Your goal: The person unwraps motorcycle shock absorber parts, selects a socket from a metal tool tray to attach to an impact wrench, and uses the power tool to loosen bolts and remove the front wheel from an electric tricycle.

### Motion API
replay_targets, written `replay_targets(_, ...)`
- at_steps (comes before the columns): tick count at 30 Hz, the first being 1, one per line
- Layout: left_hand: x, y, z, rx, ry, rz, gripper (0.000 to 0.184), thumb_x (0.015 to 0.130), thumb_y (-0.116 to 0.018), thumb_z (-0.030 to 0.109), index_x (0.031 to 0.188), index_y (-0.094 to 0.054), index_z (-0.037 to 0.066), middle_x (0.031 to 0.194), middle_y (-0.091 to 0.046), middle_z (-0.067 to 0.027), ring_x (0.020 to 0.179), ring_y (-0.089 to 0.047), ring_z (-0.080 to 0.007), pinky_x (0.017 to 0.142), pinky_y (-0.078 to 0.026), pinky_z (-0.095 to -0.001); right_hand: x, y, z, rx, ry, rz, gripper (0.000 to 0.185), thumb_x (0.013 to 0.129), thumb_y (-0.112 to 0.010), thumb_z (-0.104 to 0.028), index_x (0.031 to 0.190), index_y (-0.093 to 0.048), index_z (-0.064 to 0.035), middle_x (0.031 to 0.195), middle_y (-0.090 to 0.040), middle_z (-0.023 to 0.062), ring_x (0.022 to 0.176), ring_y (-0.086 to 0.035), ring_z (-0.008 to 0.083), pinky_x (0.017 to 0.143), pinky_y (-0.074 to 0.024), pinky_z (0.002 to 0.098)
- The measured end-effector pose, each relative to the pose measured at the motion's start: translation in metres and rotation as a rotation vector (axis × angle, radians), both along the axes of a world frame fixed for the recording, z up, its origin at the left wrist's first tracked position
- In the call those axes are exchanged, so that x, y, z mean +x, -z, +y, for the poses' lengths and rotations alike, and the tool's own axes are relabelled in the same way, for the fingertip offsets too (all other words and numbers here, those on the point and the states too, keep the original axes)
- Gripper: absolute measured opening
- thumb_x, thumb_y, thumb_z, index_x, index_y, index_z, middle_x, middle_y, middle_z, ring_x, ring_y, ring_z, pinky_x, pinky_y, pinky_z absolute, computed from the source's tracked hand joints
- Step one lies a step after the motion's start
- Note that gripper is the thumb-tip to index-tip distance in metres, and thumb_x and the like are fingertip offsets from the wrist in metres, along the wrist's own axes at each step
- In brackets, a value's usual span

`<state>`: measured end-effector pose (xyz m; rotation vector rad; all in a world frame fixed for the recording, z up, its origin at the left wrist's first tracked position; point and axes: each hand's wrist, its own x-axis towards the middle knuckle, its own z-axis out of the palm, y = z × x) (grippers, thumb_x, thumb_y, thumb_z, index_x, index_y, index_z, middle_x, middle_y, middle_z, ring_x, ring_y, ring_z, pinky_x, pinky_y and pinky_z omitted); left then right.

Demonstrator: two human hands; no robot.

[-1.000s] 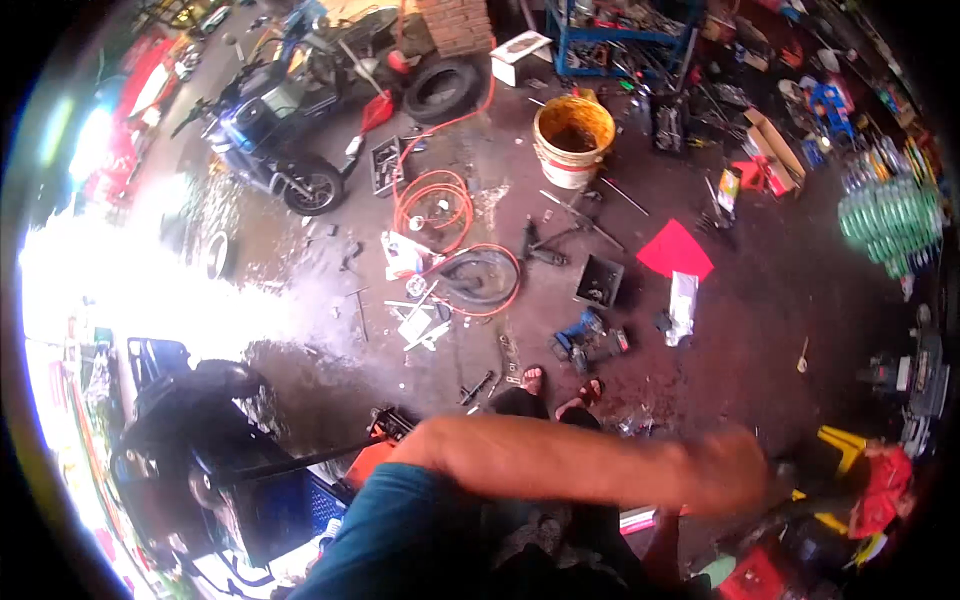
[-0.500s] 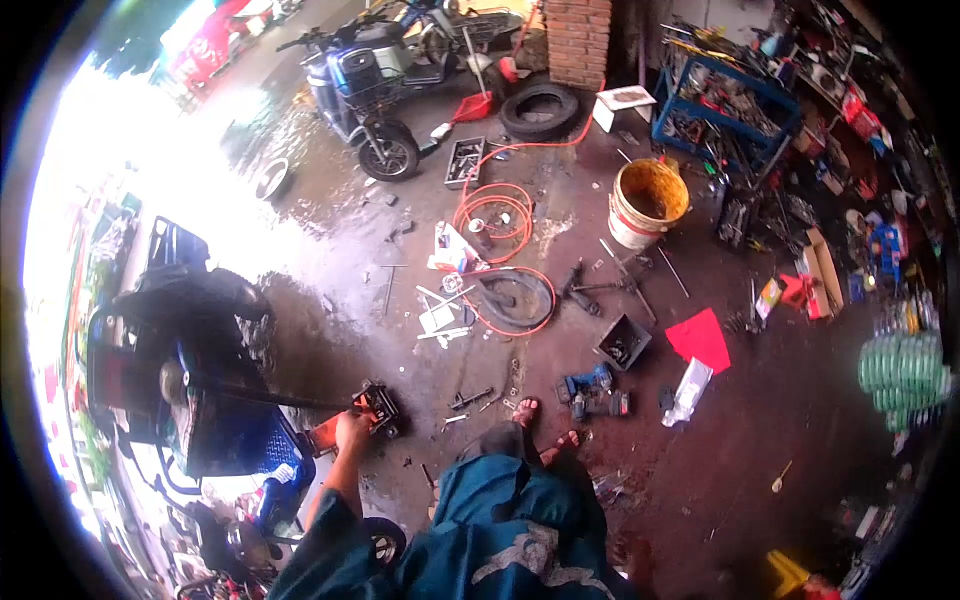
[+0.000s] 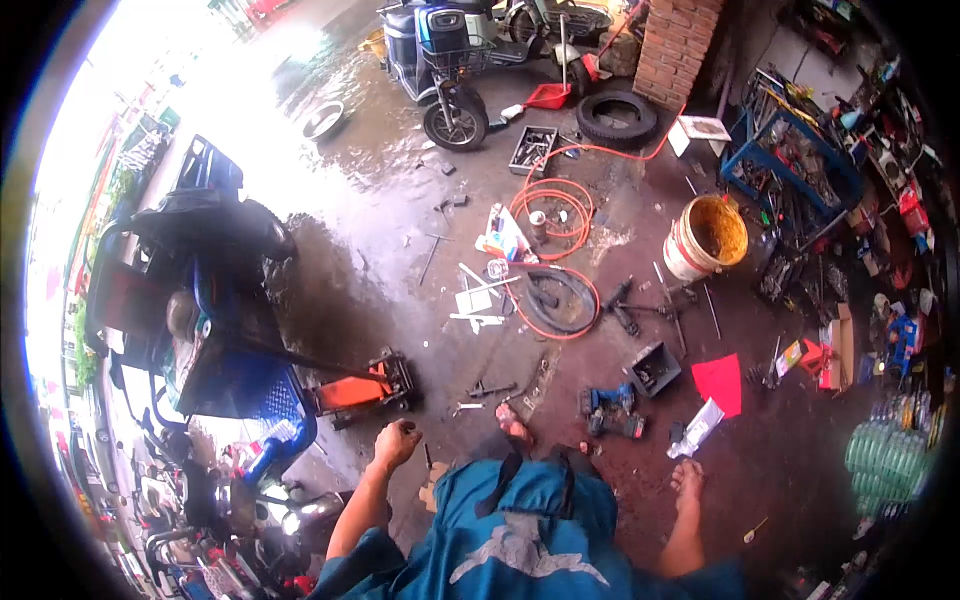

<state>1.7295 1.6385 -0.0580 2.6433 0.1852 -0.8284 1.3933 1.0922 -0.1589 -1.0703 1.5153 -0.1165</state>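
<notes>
My left hand [image 3: 396, 444] hangs just below and to the right of an orange floor jack [image 3: 350, 391], apart from it. Its fingers are loosely bent, with no object seen between them. The jack stands on the floor against the near end of a dark vehicle with a blue cargo bed [image 3: 262, 395]. At my right side, my right hand [image 3: 688, 480] hangs with loose fingers and nothing visible in it. Nearest to it in view is a whitish packet [image 3: 700, 426] on the floor. Blue cordless power tools [image 3: 610, 411] lie ahead of my feet.
A dirty white bucket [image 3: 690, 245], a black box [image 3: 655, 368], a red sheet [image 3: 718, 386] and a coiled orange hose [image 3: 588, 205] are on the floor. A tire [image 3: 616, 117] lies near the brick pillar [image 3: 676, 50]. Green bottles [image 3: 885, 458] stand at right.
My left hand has let go of the jack and moved right, away from it. My right hand has come into view. The camera view has shifted.
</notes>
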Motion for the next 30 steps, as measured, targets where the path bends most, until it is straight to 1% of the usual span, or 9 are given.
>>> replay_targets(4,0.069,0.003,0.0,-0.021,0.069,-0.015,0.041,0.079,-0.064,0.029,0.112,-0.065,0.005,0.104,-0.067,-0.0198,0.103,-0.062,-0.0357,0.09,-0.049,-0.0424,0.031,0.025,0.055,0.113,-0.26,0.146,0.018,0.086,-0.061,-0.018,0.103,-0.059,-0.0107,0.075,-0.058,0.0025,0.064,-0.057,0.0144,0.054,-0.0486,0.0303)
replay_targets(6,0.104,-0.004,-0.018,-0.096,0.082,-0.081,0.041,0.079,-0.065,0.029,0.112,-0.065,0.005,0.103,-0.068,-0.02,0.102,-0.063,-0.0357,0.088,-0.049,-0.0426,-0.037,0.14,0.074,-0.3,-0.704,0.197,0.024,0.084,-0.06,-0.019,0.105,-0.065,-0.0074,0.09,-0.067,0.0097,0.079,-0.064,0.0241,0.068,-0.0517,0.0339)
replay_targets(8,0.138,-0.015,-0.044,-0.177,0.048,-0.107,0.04,0.08,-0.065,0.03,0.111,-0.065,0.006,0.101,-0.068,-0.0199,0.099,-0.064,-0.0355,0.086,-0.05,-0.0426,-0.007,0.104,0.108,-0.408,-1.055,0.357,0.028,0.083,-0.061,-0.023,0.104,-0.069,-0.0064,0.099,-0.069,0.0108,0.091,-0.064,0.0277,0.083,-0.0499,0.0352)
replay_targets(12,0.203,-0.03,-0.087,-0.199,0.179,-0.05,0.039,0.081,-0.063,0.029,0.112,-0.064,0.005,0.095,-0.07,-0.0178,0.095,-0.065,-0.0352,0.085,-0.051,-0.0429,0.051,0.111,0.125,0.001,-0.709,0.331,0.02,0.086,-0.058,-0.022,0.094,-0.066,-0.006,0.086,-0.066,0.0102,0.075,-0.061,0.025,0.066,-0.0479,0.0359)
replay_targets(16,0.265,-0.023,-0.098,-0.205,0.225,-0.049,0.039,0.082,-0.062,0.03,0.113,-0.063,0.006,0.098,-0.069,-0.0171,0.095,-0.065,-0.035,0.086,-0.051,-0.043,0.166,0.137,0.096,0.149,-0.54,0.252,0.016,0.087,-0.056,-0.021,0.083,-0.062,-0.007,0.073,-0.061,0.0076,0.058,-0.056,0.0213,0.051,-0.0435,0.0342)
replay_targets(20,0.319,-0.002,-0.066,-0.145,-0.004,-0.066,0.041,0.081,-0.063,0.032,0.113,-0.064,0.006,0.098,-0.069,-0.0185,0.097,-0.065,-0.0348,0.087,-0.05,-0.0422,0.358,0.116,0.048,0.011,-0.715,0.185,0.017,0.087,-0.058,-0.018,0.072,-0.058,-0.0111,0.055,-0.052,0.0001,0.041,-0.047,0.0146,0.037,-0.0337,0.0288)
replay_targets(22,0.325,0.03,-0.026,-0.088,-0.097,-0.15,0.04,0.08,-0.063,0.031,0.109,-0.066,0.005,0.098,-0.069,-0.0194,0.097,-0.065,-0.0345,0.086,-0.05,-0.0412,0.465,0.052,0.047,0.135,-0.471,0.004,0.005,0.09,-0.058,-0.018,0.089,-0.059,-0.0127,0.069,-0.059,-0.001,0.052,-0.053,0.0095,0.042,-0.0393,0.0249)
replay_targets(25,0.323,0.074,0.036,-0.168,-0.398,-0.025,0.035,0.079,-0.062,0.031,0.099,-0.069,0.003,0.093,-0.069,-0.0201,0.093,-0.066,-0.0348,0.083,-0.05,-0.0412,0.587,0.014,0.04,0.026,-0.596,-0.086,0.02,0.09,-0.059,-0.02,0.107,-0.061,-0.0098,0.087,-0.065,0.0011,0.07,-0.059,0.0088,0.056,-0.0477,0.0255)
replay_targets(30,0.322,0.102,0.087,-0.012,-0.384,0.115,0.033,0.076,-0.062,0.029,0.097,-0.071,0.005,0.092,-0.069,-0.0205,0.092,-0.067,-0.0336,0.083,-0.051,-0.0408,0.726,0.015,0.062,-0.048,-0.643,-0.165,0.02,0.09,-0.059,-0.02,0.107,-0.061,-0.0092,0.087,-0.065,0.0005,0.071,-0.059,0.0087,0.058,-0.047,0.0257)
